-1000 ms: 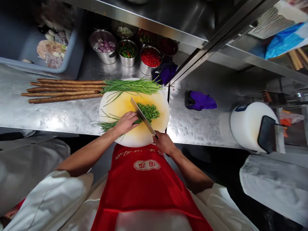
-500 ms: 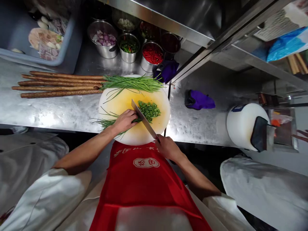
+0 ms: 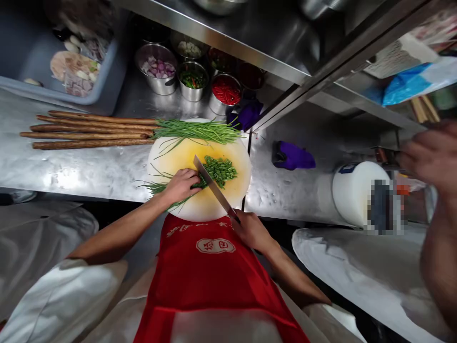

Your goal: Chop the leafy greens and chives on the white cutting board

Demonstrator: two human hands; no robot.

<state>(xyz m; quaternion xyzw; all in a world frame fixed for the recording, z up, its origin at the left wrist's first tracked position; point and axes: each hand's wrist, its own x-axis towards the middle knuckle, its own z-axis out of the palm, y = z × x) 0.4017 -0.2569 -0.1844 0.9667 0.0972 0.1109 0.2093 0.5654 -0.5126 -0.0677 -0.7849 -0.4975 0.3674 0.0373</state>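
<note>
Chives (image 3: 156,187) are pinned by the left hand (image 3: 181,185); fingertips could be nicked if the knife (image 3: 214,188), clasped in the right hand (image 3: 252,230), drifts left.

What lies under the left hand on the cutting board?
Green stalks lie under the left hand, on the white cutting board, their thin ends showing left of the hand. The stretch directly beneath the hand is covered.

On the red apron (image 3: 217,281) we see a badge (image 3: 215,245) and a row of characters (image 3: 200,227), and on the white tub (image 3: 352,195) a dark label (image 3: 348,168), none surely legible.
</note>
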